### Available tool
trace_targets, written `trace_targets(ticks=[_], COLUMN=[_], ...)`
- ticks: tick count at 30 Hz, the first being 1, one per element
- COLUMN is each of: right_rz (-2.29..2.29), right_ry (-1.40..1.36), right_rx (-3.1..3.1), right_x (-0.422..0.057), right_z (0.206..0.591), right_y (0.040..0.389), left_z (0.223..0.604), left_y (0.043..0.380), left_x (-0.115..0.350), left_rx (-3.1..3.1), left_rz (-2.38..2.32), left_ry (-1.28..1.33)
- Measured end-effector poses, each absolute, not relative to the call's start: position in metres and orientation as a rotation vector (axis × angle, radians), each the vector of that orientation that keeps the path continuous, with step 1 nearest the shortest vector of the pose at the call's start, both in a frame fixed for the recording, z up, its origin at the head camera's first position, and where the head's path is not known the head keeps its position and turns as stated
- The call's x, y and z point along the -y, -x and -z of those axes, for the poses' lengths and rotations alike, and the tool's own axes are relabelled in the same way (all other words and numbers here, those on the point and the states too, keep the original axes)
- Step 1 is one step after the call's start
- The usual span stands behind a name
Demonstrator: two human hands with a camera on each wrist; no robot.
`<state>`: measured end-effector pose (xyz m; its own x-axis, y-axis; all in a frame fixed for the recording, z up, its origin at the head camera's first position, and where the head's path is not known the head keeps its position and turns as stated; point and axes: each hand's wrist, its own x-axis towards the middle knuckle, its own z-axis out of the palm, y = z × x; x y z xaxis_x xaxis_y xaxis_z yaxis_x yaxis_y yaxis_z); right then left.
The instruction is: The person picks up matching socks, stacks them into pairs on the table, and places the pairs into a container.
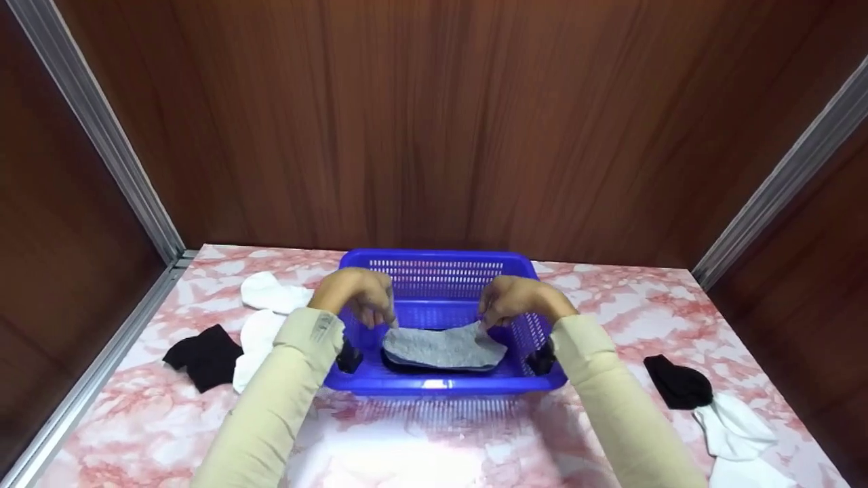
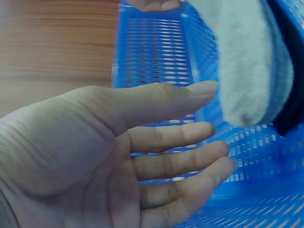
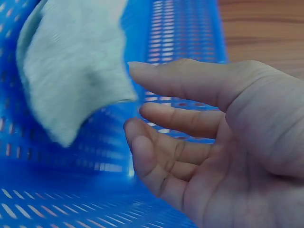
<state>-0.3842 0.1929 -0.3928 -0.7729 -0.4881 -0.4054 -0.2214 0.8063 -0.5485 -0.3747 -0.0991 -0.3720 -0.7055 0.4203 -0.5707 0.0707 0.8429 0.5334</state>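
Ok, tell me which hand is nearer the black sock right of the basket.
Right. The right hand is over the right side of the blue basket, with the black sock farther right. The left hand is over the basket's left side, farther from the sock.

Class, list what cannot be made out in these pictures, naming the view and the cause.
- Head: part of the white fabric at left, behind the left sleeve.
- Head: the lowest white fabric at right, cut by the bottom edge.
- Left wrist: most of the dark fabric, behind the grey sock.
- Left wrist: most of the right hand, cut by the top edge.
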Motion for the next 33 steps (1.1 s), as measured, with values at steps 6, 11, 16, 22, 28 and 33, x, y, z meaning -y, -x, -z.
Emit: trace_targets(ticks=[6,11,16,22,28,33], right_rz=[0.769,0.890,0.942,0.944,0.929,0.850], right_ry=[0.636,0.658,0.645,0.585,0.585,0.560], right_rx=[-2.514,-2.594,-2.773,-3.047,-3.145,-3.147], right_x=[-0.210,-0.222,-0.228,-0.235,-0.237,-0.230], right_z=[0.372,0.363,0.363,0.381,0.404,0.421], right_y=[0.373,0.364,0.352,0.336,0.325,0.318], left_z=[0.359,0.351,0.351,0.361,0.374,0.395], left_y=[0.369,0.360,0.350,0.338,0.328,0.316], left_x=[0.110,0.130,0.149,0.168,0.191,0.215], left_rx=[-2.460,-2.716,-2.899,-3.016,-3.136,-3.189], left_rz=[-0.689,-0.733,-0.851,-0.985,-1.066,-1.126], left_ry=[-0.516,-0.636,-0.679,-0.641,-0.541,-0.444])
